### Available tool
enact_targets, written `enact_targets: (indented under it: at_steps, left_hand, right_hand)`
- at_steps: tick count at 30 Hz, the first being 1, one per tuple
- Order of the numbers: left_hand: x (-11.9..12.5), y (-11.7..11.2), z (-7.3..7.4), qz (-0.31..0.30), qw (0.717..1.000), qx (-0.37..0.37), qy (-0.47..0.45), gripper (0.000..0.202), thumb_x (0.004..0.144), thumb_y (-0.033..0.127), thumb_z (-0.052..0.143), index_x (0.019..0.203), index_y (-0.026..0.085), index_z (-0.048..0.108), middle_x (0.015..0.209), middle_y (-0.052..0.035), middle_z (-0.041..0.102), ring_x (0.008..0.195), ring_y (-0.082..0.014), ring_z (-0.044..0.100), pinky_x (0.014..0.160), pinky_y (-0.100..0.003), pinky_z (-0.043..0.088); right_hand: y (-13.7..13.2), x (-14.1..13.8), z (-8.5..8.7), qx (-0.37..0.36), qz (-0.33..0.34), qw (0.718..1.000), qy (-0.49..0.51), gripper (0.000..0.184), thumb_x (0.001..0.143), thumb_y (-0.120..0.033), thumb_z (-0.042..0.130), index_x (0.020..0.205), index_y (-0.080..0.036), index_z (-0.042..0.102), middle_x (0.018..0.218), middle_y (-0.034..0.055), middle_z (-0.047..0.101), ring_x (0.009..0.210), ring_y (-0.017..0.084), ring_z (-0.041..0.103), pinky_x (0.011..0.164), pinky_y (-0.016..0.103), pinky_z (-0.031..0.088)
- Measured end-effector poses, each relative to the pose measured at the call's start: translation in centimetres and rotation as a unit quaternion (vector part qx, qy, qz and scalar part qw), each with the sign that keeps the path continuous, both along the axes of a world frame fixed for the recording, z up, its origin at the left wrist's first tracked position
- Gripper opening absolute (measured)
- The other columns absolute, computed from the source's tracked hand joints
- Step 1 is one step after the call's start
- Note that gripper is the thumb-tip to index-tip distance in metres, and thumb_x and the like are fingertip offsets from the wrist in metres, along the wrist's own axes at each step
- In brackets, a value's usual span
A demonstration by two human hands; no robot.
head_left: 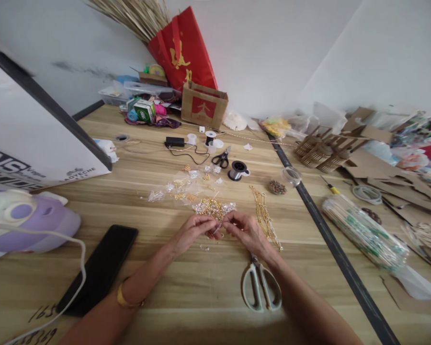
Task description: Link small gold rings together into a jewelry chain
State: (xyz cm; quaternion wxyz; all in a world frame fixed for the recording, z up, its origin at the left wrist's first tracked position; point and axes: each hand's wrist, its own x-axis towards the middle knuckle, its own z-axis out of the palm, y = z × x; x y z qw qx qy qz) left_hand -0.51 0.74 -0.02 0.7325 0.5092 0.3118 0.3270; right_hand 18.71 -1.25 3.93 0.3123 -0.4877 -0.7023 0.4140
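Pressed together, thumb to forefinger, on the left hand (194,232), apparently clamped on a thin, silver-coloured, chain-like strand (218,227); drawn in close on the right hand (249,232), nearly meeting the left fingertips, too small and blurred to say whether gripping as well. Held low over the tabletop, between both sets of fingertips, and largely masked by them.

Could slip from the pinch, being so fine, and get lost among similar bits in the glittering heap of gold- and silver-coloured metal pieces (209,207) just beyond. Could also kink or part if pulled unevenly from both sides.

Seems to slant along its long axis, from near and left to far and right, pointing roughly toward the heap; impossible to make out which end leads.

Lying just nearer the body, on the pale wood-grained tabletop (208,287), a short, curled, silver-coloured chain (204,247), easily swept away by a dragging left palm. Stretched out beside the right hand, long gold-coloured metal chains (262,211), liable to tangle if brushed. Set close under the right wrist, large scissors with pale looped handles (266,287), likely to shift if bumped. Placed farther out, past the heap, a dark spool of silvery wire (237,172) and small black-handled scissors (222,156).
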Motion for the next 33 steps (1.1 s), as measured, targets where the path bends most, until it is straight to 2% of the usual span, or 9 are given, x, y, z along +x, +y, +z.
enact_targets:
  at_steps: [7,18,26,30,33]
  left_hand:
    - [0.2,-0.2,0.7,0.009,0.998,0.038,0.044,0.024,0.077,0.036,0.065,0.079,0.013,0.066,0.063,-0.0012,0.065,0.063,-0.0128,0.059,0.068,-0.025,0.045]
    - [0.1,-0.2,0.4,0.008,0.996,0.075,0.05,0.021,0.079,0.034,0.062,0.079,0.014,0.067,0.071,-0.0026,0.065,0.07,-0.0135,0.057,0.069,-0.025,0.043]
    - [0.0,-0.1,0.0,-0.004,0.994,0.087,0.059,0.024,0.084,0.035,0.057,0.08,0.014,0.067,0.074,-0.0037,0.068,0.071,-0.0139,0.059,0.071,-0.025,0.044]
    - [0.1,0.0,0.2,-0.004,0.989,0.112,0.093,0.024,0.083,0.033,0.057,0.077,0.013,0.068,0.073,-0.0047,0.069,0.071,-0.0151,0.06,0.07,-0.025,0.044]
    - [0.3,-0.1,0.2,0.01,0.986,0.124,0.11,0.023,0.082,0.032,0.058,0.076,0.012,0.068,0.073,-0.0057,0.07,0.071,-0.016,0.061,0.069,-0.026,0.046]
  right_hand:
    - [-0.2,-0.2,-0.2,0.004,0.01,1.0,-0.01,0.021,0.087,-0.035,0.055,0.08,-0.016,0.062,0.068,-0.0002,0.058,0.061,0.01,0.05,0.056,0.021,0.039]
    - [-0.2,-0.2,-0.2,-0.06,0.024,0.997,0.039,0.025,0.088,-0.039,0.053,0.087,-0.015,0.06,0.065,-0.0011,0.057,0.056,0.009,0.049,0.053,0.02,0.039]
    - [-0.2,-0.4,-0.2,-0.079,0.024,0.995,0.053,0.024,0.088,-0.039,0.053,0.087,-0.015,0.059,0.065,-0.001,0.056,0.056,0.01,0.049,0.053,0.021,0.04]
    - [-0.2,0.2,0.4,-0.054,0.041,0.997,0.021,0.019,0.089,-0.033,0.052,0.087,-0.016,0.06,0.068,-0.0007,0.056,0.06,0.01,0.051,0.055,0.021,0.04]
    - [-0.1,1.1,1.2,-0.01,0.066,0.996,-0.051,0.014,0.089,-0.027,0.051,0.088,-0.017,0.061,0.073,0.0,0.059,0.066,0.011,0.053,0.057,0.021,0.039]
